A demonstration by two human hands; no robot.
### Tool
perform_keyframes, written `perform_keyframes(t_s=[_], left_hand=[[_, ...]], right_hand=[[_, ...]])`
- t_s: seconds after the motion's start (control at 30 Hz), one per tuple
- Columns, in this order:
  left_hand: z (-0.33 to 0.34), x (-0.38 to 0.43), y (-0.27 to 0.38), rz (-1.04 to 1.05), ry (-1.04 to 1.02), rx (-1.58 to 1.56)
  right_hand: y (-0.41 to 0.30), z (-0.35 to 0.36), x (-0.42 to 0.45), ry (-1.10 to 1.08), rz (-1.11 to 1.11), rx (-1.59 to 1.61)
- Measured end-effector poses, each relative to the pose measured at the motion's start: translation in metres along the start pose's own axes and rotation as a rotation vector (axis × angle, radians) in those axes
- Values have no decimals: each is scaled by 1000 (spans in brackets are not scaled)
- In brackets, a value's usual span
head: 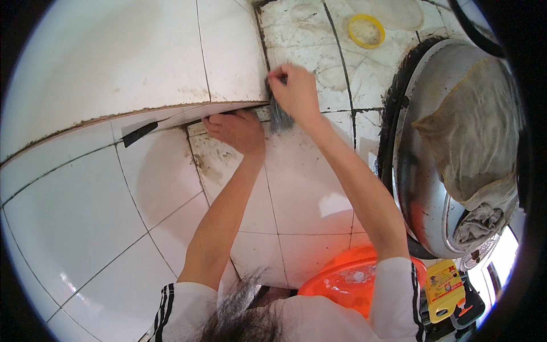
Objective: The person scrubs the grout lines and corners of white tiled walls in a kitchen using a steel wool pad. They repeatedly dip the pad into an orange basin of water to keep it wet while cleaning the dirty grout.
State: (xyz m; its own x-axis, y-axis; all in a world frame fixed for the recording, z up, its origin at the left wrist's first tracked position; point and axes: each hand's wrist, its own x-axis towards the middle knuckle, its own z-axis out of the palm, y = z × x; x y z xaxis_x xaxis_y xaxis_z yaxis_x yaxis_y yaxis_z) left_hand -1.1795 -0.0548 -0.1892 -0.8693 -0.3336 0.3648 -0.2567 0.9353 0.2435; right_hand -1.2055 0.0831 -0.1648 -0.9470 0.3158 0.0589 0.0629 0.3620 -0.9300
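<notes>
My right hand [297, 92] grips a dark grey, brush-like tool [280, 117], blurred, with its lower end against the white tiles beside a dark grout line. Just left of it, my left hand [239, 130] rests at the foot of the tiled wall [149, 51], its fingertips partly hidden along the low edge. Brown grime marks the tile [213, 164] below my left hand. Stains also cover the tiled counter [299, 42] beyond my right hand.
A large metal pan [421, 141] with a grey-brown cloth [474, 132] over it is set in the counter at right. An orange basin [337, 295] stands near my body, beside a yellow container [444, 286]. A yellow ring-shaped lid [367, 45] lies at the back.
</notes>
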Motion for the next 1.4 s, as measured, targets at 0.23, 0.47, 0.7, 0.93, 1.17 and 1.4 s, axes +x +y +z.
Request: perform_keyframes(t_s=[0.23,0.47,0.7,0.93,1.17,1.4], left_hand=[[2,-1,-13,0,-26,-34],[9,-2,-13,30,69,-13],[3,2,-4,-26,40,-83],[6,1,1,-38,102,-59],[6,4,-5,-60,152,-59],[-1,3,6,-22,121,-14]], right_hand=[[-29,12,-60,-170,66,249],[-11,-7,-65,-86,199,153],[-21,-6,-36,12,285,278],[-15,-4,-26,-5,151,105],[-79,-32,-29,-80,58,333],[-65,-26,-31,-28,51,302]])
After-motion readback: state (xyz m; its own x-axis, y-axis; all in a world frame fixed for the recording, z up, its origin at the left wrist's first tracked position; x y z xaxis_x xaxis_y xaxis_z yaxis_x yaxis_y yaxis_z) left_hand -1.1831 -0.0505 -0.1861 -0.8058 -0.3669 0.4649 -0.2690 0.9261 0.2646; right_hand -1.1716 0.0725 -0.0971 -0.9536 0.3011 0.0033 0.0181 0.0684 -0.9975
